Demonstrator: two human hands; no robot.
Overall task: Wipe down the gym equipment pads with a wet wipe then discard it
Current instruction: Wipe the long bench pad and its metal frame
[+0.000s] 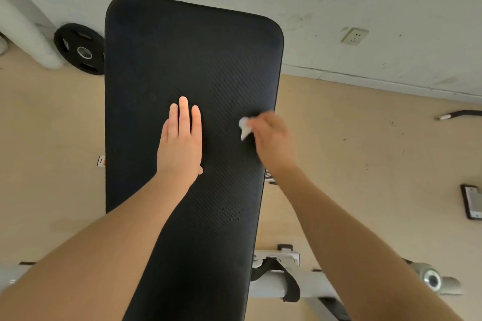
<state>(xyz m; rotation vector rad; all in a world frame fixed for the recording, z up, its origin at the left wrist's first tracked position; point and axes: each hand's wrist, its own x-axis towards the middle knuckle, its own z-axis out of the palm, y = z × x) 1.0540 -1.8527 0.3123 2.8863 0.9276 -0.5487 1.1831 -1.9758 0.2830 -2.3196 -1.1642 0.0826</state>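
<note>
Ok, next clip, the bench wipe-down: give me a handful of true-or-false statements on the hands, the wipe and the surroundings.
1. The left hand lies flat, fingers straight, on the long black textured bench pad. True.
2. The right hand holds a small white wet wipe against the pad near its right edge. True.
3. The wipe is spread out under the left palm. False: it is bunched in the right hand; the left holds nothing.
4. A black round weight plate leans at the wall left of the pad. True.
5. The beige wall socket has a cable plugged in. False: nothing is plugged into it.
</note>
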